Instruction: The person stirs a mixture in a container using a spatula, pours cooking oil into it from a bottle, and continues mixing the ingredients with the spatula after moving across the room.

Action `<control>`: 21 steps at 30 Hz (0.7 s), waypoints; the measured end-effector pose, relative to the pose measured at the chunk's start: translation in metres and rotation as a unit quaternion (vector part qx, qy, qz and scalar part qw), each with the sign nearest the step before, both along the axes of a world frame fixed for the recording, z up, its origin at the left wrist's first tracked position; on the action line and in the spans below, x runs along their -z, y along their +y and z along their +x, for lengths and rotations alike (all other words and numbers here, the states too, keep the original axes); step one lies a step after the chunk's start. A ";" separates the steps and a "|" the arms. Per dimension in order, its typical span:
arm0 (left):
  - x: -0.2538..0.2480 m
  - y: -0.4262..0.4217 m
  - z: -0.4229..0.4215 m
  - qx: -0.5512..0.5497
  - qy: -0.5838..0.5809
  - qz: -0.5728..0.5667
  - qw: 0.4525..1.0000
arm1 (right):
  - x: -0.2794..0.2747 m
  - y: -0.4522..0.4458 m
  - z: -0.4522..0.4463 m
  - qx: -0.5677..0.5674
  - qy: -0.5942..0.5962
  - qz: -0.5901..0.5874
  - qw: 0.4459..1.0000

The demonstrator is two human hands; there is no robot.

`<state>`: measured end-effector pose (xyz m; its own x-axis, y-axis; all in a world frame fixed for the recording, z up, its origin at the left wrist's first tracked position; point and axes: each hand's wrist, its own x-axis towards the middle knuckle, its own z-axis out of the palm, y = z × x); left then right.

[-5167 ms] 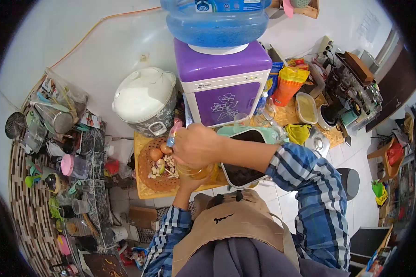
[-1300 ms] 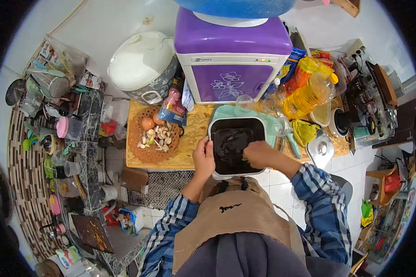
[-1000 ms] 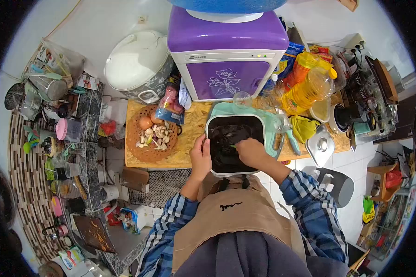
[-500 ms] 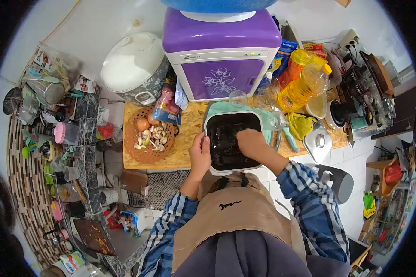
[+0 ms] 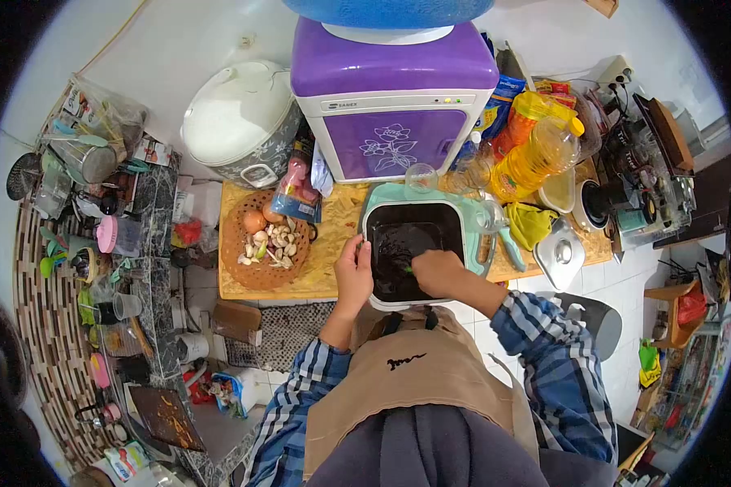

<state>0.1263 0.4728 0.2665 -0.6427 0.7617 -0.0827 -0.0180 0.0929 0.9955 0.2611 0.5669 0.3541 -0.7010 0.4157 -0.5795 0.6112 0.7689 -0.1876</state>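
Observation:
A deep rectangular tub (image 5: 461, 235) with a pale rim and dark inside stands before me, with dark, shiny liquid or batter in it. My left hand (image 5: 354, 277) grips its left wall, thumb near the rim. Over the tub's right part, my right hand (image 5: 440, 273) is closed in a fist. A small greenish bit shows at its fingers, but the thing held is mostly hidden. Beneath and behind the tub lies a mint-green tray or board (image 5: 379, 195). A clear glass (image 5: 421, 178) stands just behind the tub.
On the wooden table (image 5: 333, 264), a brown woven plate (image 5: 248, 275) bears garlic and onions at left. A purple dispenser (image 5: 398, 134) and a rice cooker (image 5: 240, 122) stand behind. To the right are an oil bottle (image 5: 536, 162), a yellow cloth (image 5: 530, 226) and a metal lid (image 5: 559, 253).
My right hand has moved slightly toward me and to the left inside the tub. The left hand keeps its hold, and the whole view has shifted a little.

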 end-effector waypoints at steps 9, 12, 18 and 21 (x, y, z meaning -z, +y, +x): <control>0.007 0.000 0.001 -0.007 0.003 0.016 1.000 | 0.003 0.013 -0.008 0.032 -0.031 0.061 0.997; 0.011 0.000 0.000 -0.010 0.023 0.028 0.999 | -0.007 0.000 -0.002 -0.013 -0.046 0.012 0.999; 0.003 -0.001 0.003 -0.017 0.021 0.012 1.000 | -0.006 0.019 -0.001 0.026 -0.022 0.106 0.994; 0.000 0.001 0.000 -0.008 0.019 0.003 1.000 | -0.003 -0.003 -0.011 0.042 -0.026 0.048 0.998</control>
